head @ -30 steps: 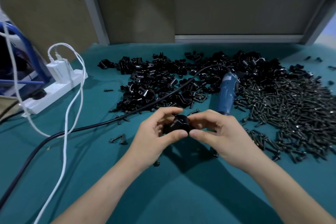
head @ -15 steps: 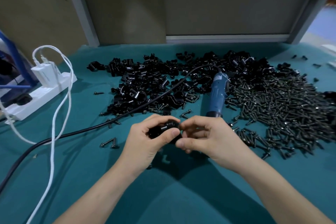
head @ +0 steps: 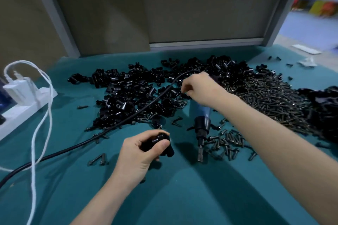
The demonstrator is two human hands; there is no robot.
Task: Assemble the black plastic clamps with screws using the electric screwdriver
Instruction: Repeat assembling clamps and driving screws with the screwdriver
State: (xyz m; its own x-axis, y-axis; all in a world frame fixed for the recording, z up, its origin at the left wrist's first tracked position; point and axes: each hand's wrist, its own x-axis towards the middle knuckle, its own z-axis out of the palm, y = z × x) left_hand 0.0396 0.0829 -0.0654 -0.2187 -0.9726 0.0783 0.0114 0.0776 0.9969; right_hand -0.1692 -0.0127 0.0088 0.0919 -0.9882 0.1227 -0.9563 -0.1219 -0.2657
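Observation:
My left hand (head: 140, 153) grips a black plastic clamp (head: 161, 145) just above the green mat. My right hand (head: 199, 86) reaches far forward to the heap of loose black clamps (head: 128, 93). Its fingers are curled, with the tips down among the pieces; whether they pinch one is unclear. The blue electric screwdriver (head: 202, 128) lies on the mat under my right forearm, bit pointing toward me. A large heap of dark screws (head: 270, 100) spreads to the right of it.
The screwdriver's black cord (head: 109, 129) runs left across the mat. A white power strip (head: 22, 111) with a charger and white cable (head: 45, 115) sits at the left edge. More black parts (head: 325, 107) are piled far right. Two loose screws (head: 97, 160) lie near my left hand.
My right hand has let go of the clamp and moved forward to the clamp heap. My left hand keeps the clamp alone. The view has tilted up and to the right.

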